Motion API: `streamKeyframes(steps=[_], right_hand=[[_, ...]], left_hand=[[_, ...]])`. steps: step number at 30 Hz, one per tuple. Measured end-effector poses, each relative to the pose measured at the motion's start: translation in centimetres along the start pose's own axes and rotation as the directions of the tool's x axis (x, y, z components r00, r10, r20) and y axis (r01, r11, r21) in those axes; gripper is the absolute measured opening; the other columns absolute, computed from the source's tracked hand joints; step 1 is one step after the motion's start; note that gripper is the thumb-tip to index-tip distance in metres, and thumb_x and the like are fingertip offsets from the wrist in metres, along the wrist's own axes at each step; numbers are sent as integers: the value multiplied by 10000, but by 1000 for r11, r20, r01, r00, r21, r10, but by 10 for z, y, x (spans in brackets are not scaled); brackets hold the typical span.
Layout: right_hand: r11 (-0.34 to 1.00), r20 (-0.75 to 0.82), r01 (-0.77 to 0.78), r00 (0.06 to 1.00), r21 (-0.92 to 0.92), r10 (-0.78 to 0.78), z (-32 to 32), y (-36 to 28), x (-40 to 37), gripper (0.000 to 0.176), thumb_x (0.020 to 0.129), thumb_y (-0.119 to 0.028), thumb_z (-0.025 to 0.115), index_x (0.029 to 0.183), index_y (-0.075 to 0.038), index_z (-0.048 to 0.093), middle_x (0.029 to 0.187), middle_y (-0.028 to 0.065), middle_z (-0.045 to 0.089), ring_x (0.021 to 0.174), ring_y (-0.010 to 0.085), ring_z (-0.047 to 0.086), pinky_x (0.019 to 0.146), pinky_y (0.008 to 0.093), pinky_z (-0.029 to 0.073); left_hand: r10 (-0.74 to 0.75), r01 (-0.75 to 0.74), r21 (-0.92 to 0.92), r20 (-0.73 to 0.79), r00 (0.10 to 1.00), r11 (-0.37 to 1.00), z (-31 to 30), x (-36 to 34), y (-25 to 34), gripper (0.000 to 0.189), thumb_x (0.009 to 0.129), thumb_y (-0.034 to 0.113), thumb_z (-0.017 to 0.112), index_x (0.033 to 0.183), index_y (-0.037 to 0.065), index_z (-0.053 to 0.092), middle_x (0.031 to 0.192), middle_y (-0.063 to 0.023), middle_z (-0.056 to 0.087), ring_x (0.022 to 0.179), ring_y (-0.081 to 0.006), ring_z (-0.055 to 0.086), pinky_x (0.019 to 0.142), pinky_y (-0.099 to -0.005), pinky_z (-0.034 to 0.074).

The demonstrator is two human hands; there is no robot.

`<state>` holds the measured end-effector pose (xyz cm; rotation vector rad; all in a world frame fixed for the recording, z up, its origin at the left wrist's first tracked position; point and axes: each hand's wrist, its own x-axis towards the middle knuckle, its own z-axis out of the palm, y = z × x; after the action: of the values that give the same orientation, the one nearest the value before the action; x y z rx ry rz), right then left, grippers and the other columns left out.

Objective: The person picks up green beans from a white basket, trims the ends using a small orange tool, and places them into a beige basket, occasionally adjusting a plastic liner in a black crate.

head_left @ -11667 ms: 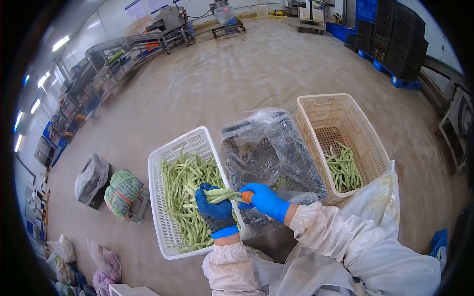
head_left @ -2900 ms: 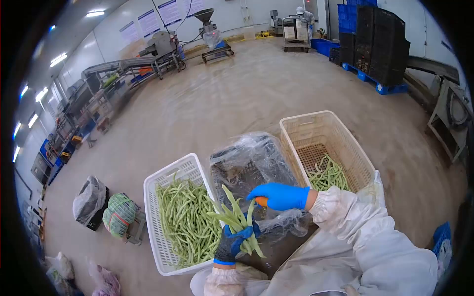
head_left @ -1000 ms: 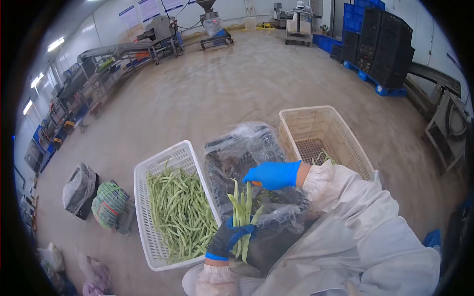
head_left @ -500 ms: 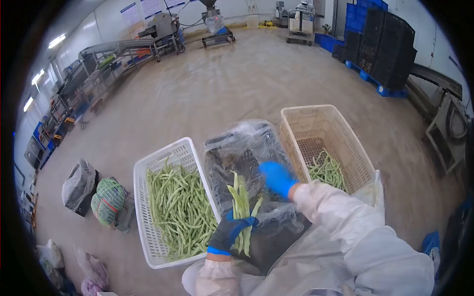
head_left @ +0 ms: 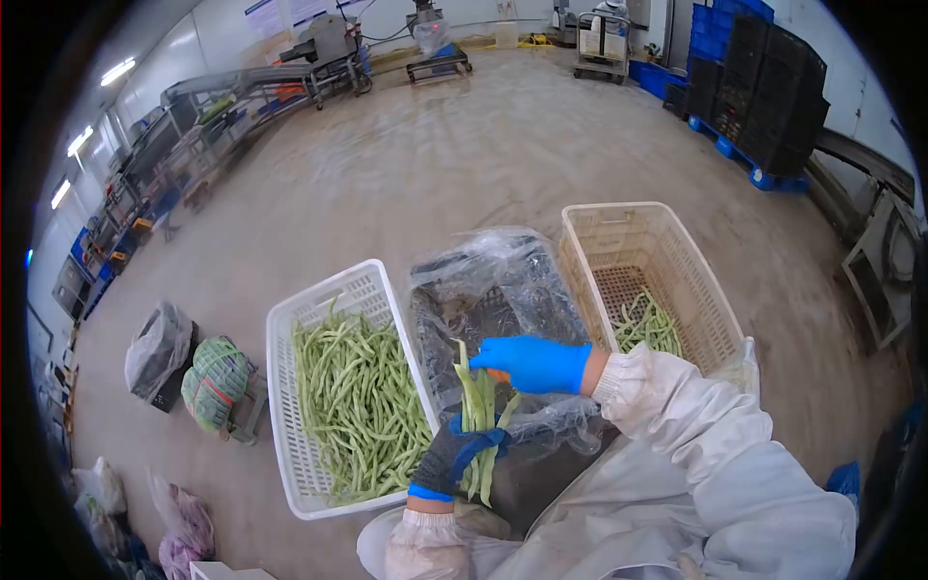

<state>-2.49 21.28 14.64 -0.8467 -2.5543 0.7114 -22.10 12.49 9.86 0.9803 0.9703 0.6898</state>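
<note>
My left hand [head_left: 454, 454], in a dark glove with blue fingers, is closed round a bunch of green beans [head_left: 477, 401] held upright. My right hand [head_left: 536, 364], in a bright blue glove, is closed at the upper part of that bunch. A small orange bit shows at its fingertips, too small to name. Beneath both hands is a black crate [head_left: 449, 280] lined with clear plastic film. To the left, a white basket [head_left: 277, 387] holds a heap of green beans. On the right, a beige crate [head_left: 720, 300] has a smaller pile of beans at its bottom.
A net-wrapped green bundle [head_left: 215, 387] and a bagged black bin [head_left: 159, 358] stand on the floor at left. Plastic bags [head_left: 184, 532] lie at lower left. Stacked black crates [head_left: 768, 97] rise at back right; a conveyor [head_left: 232, 82] runs along the back left.
My right hand has come down and left, from above the black crate to the top of the bean bunch. My left hand still grips the beans. The view has shifted slightly.
</note>
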Motion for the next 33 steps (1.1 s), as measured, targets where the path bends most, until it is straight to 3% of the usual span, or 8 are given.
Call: streamKeyframes(steps=[5,12,14,15,17,20,23,33], right_hand=[[937,43,30,999,-349,-16,12,13,-5,233,762,-25,548,990,-64,575,914,154,571,817,370,589,695,420,491],[960,-284,-233,941,-156,182,31,43,-16,219,839,-71,510,1049,-36,558,914,147,591,801,340,602,700,403,498],[657,-353,-532,565,534,745,15,86,-12,278,833,-65,536,1110,-49,560,1023,159,590,873,332,596,752,405,494],[657,-353,-524,567,543,744,18,91,-8,278,833,-65,536,1110,-49,560,1023,159,590,873,332,596,752,405,494],[962,-635,-238,766,-133,102,21,99,-13,344,789,-14,558,1122,-93,584,1064,155,564,918,327,569,784,403,481],[988,-374,38,923,-150,-92,-16,13,2,384,796,-11,549,1169,-103,566,1117,140,549,992,313,542,817,396,472],[972,24,65,998,-225,-62,-18,17,6,393,811,2,534,1191,-99,550,1132,158,536,1010,327,535,859,394,460],[861,27,90,996,-501,-88,2,31,-8,271,778,-10,511,1034,-73,572,908,121,572,873,340,558,756,407,477]], left_hand=[[-24,23,-56,-24,999,998,-2,4,-8,301,770,77,657,1038,-10,551,852,-116,657,750,-204,646,690,-309,528],[15,-15,79,6,1000,997,-1,9,-3,287,765,85,666,1017,-9,567,838,-110,655,714,-187,634,652,-297,521],[2,-4,119,17,1000,993,-3,8,-6,279,767,93,667,1008,-10,573,835,-108,655,711,-184,632,647,-297,519],[16,-16,80,5,1000,997,-6,7,-14,280,767,99,667,1007,-13,576,833,-107,656,710,-183,632,648,-295,518],[-26,29,65,-35,999,997,-9,9,-22,278,765,109,669,1003,-14,592,829,-107,658,712,-180,632,657,-293,517],[-36,37,102,-11,999,994,-7,11,-16,284,759,120,682,997,-14,602,833,-107,660,717,-177,633,663,-295,517],[-46,43,133,23,999,990,-5,11,-11,268,759,127,681,978,-10,608,800,-93,652,706,-167,625,655,-290,507],[-59,57,33,83,995,998,-7,12,-10,322,771,89,671,1058,-11,563,848,-95,645,736,-179,630,667,-289,520]])
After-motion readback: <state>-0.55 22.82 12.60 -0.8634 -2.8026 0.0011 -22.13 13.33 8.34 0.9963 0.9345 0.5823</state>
